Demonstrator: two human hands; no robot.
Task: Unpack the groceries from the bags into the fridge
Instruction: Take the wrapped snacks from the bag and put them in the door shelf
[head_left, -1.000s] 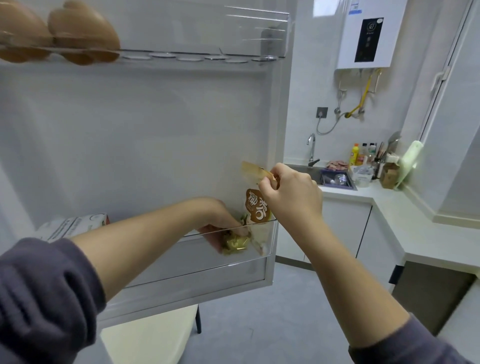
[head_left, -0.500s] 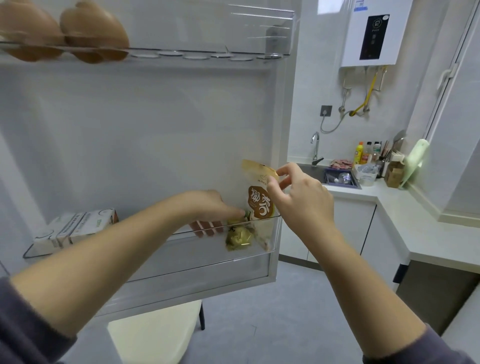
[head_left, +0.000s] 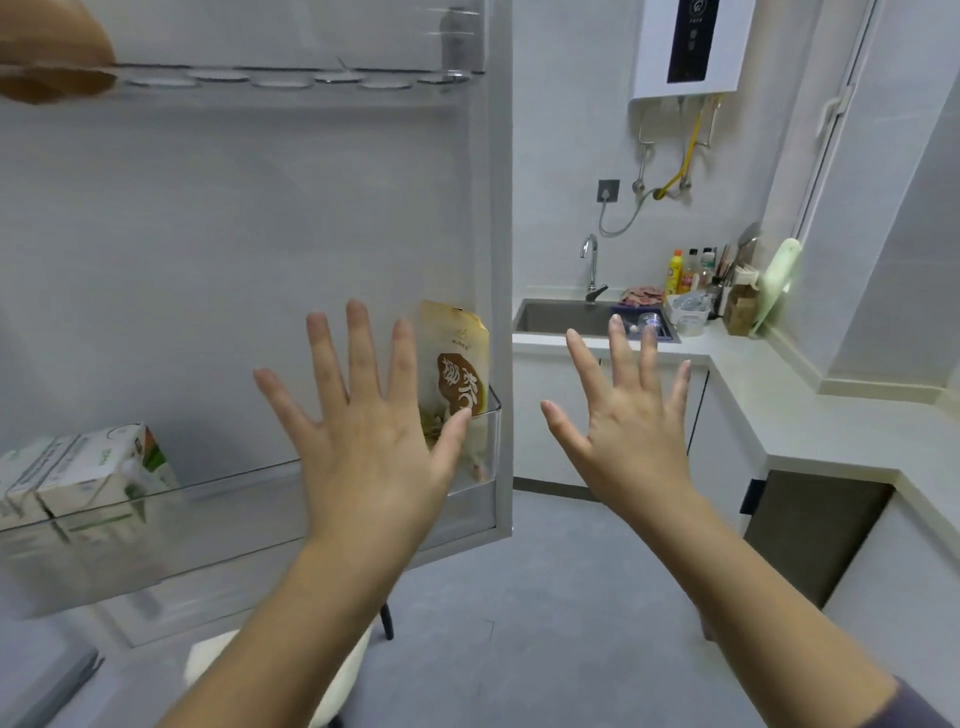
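Observation:
A tan snack pouch (head_left: 457, 358) with a brown label stands upright at the right end of the clear door shelf (head_left: 244, 488) of the open fridge door. My left hand (head_left: 363, 431) is held up in front of that shelf, fingers spread, holding nothing; its thumb overlaps the pouch's lower part. My right hand (head_left: 628, 421) is raised beside the door's edge, fingers also spread and empty. White and green milk cartons (head_left: 88, 473) sit at the left end of the same shelf. Brown eggs (head_left: 52, 57) rest in the upper door rack.
Right of the fridge door (head_left: 491, 208) runs a white counter (head_left: 810, 415) with a sink (head_left: 561, 317), a tap, bottles and utensils in the corner. A water heater (head_left: 691, 47) hangs on the wall. A pale stool (head_left: 337, 691) stands below my arms on the grey floor.
Both hands let go of the pouch and drew back from the door shelf, opening with fingers spread. The pouch stays standing in the shelf.

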